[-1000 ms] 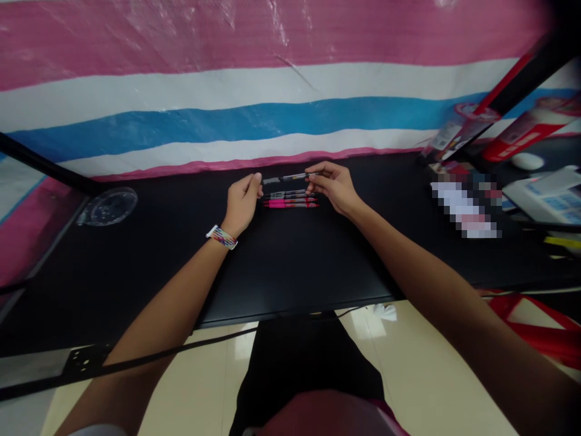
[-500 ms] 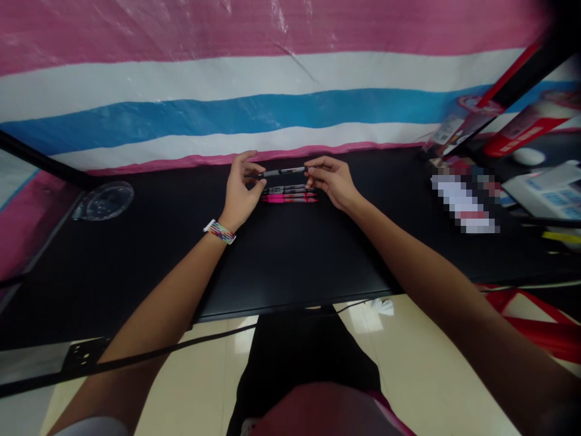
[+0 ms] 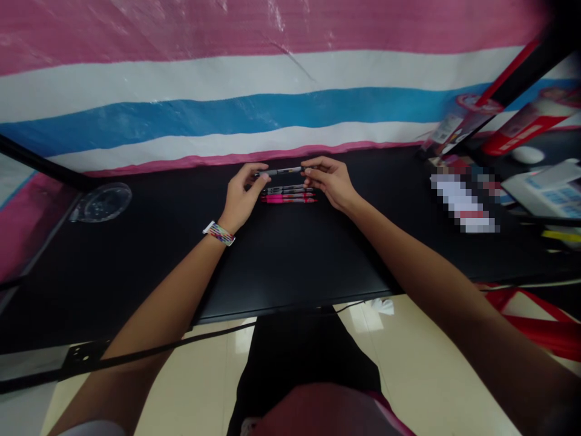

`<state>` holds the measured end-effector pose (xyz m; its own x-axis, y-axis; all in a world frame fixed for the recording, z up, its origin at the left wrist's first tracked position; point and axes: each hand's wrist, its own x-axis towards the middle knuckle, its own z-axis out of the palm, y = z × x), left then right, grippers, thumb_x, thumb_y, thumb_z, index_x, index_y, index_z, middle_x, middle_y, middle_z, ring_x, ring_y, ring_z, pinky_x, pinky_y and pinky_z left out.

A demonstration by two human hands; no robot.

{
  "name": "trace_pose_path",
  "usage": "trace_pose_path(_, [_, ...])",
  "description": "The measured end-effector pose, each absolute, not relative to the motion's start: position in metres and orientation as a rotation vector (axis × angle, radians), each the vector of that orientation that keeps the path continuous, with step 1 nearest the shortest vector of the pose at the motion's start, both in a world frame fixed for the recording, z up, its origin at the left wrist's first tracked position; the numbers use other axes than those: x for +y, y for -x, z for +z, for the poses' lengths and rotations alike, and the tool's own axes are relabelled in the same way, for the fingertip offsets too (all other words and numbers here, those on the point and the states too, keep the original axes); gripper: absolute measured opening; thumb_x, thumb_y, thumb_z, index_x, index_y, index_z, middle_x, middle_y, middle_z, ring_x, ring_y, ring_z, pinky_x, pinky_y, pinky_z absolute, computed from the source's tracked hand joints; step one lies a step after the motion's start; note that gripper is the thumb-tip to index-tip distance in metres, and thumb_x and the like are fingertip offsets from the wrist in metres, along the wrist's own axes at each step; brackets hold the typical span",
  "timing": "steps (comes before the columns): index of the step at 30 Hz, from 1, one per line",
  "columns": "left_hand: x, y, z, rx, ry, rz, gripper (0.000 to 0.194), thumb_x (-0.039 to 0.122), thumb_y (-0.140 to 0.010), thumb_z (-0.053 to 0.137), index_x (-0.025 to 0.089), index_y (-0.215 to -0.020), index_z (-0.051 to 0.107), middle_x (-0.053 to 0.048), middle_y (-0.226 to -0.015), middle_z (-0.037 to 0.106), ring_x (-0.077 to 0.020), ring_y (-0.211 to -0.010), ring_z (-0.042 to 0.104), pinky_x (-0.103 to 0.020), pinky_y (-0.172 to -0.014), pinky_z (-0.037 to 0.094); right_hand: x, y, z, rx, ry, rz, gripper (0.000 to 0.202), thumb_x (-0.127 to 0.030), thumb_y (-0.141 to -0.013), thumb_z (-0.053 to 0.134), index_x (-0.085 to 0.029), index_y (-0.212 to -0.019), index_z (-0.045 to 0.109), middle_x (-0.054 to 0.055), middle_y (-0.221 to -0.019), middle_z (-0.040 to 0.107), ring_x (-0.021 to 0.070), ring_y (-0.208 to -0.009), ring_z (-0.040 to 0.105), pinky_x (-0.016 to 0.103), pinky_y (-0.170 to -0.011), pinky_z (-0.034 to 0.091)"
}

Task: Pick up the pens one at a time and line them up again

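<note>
From my end of the head feed, both arms reach forward over the black tabletop (image 3: 290, 260), elbows wide, forearms angling in until the hands nearly meet near the far edge. The left hand (image 3: 242, 197) is thumb-side up, fingers curled, thumb pointing across toward the right. The right hand (image 3: 329, 181) comes in from the other side, knuckles high, thumb under the index finger.

Both have hold of the same pen (image 3: 285, 171), stretched level between them. Left grip is a pinch at one end, thumb and index almost together with just the barrel between, far as I can tell. Right grip is about the same at the other end, other fingers loosely bent. The pen sits just beyond a small row of pens (image 3: 288, 197) on the tabletop, grey-black ones on the far side and pink ones nearer me, all lying side by side.

Writing-wise I've got little for you. The pen has some darker print on its barrel, way too small to read. Off to the right there's a clear cup (image 3: 447, 130) with a white label I can't make out, and a red cup (image 3: 521, 133) with chunky white lettering, too blurry. The colorful wristband (image 3: 219, 232) on the left wrist shows no text I can read.
</note>
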<state>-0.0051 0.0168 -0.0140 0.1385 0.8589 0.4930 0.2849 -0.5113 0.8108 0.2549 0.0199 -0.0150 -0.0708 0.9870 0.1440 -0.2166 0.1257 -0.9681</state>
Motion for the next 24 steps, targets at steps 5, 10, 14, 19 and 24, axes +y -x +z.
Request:
trace_pose_path(5, [0.018,0.008,-0.012,1.218,-1.879,1.359,0.052,0.059,-0.111,0.061,0.022,-0.079,0.077,-0.005,-0.079,0.08,-0.0199,-0.079,0.076,-0.035,-0.088,0.059,0.021,-0.253,-0.016,-1.159,0.864,1.242,0.029,-0.037,-0.073,0.096,-0.024,-0.097,0.086,0.002,-0.087,0.078,0.0162,-0.071,0.07,0.037,-0.078,0.065])
trace_pose_path(10, [0.018,0.01,-0.012,1.141,-1.899,1.387,0.022,0.045,-0.102,0.078,0.024,-0.097,0.084,-0.004,-0.095,0.086,-0.0206,-0.09,0.078,-0.035,-0.09,0.061,0.02,-0.256,-0.014,-1.173,0.878,1.253,0.024,-0.034,-0.078,0.094,-0.024,-0.097,0.084,0.002,-0.086,0.076,0.017,-0.072,0.069,0.039,-0.078,0.065])
trace_pose_path(14, [0.016,0.01,-0.012,1.136,-1.943,1.444,0.013,0.035,-0.099,0.081,0.025,-0.105,0.087,-0.005,-0.106,0.087,-0.0229,-0.1,0.079,-0.038,-0.095,0.061,0.018,-0.257,-0.013,-1.131,0.83,1.304,0.019,-0.026,-0.079,0.092,-0.021,-0.095,0.083,0.003,-0.086,0.076,0.0159,-0.074,0.07,0.036,-0.079,0.064])
trace_pose_path(19, [0.017,0.009,-0.014,1.118,-1.942,1.466,0.014,0.033,-0.098,0.082,0.025,-0.108,0.087,-0.005,-0.108,0.087,-0.0219,-0.099,0.08,-0.037,-0.094,0.062,0.016,-0.256,-0.006,-1.0,0.76,1.548,0.019,-0.021,-0.085,0.081,-0.019,-0.104,0.08,0.002,-0.084,0.074,0.0142,-0.073,0.067,0.031,-0.076,0.064])
trace_pose_path(24, [0.017,0.008,-0.015,1.077,-1.933,1.506,0.012,0.031,-0.098,0.083,0.025,-0.108,0.086,-0.005,-0.108,0.087,-0.0206,-0.096,0.08,-0.036,-0.092,0.063,0.015,-0.262,0.004,-0.818,0.665,1.851,0.032,-0.03,-0.094,0.063,-0.015,-0.12,0.075,0.008,-0.095,0.08,0.0172,-0.078,0.072,0.026,-0.065,0.062])
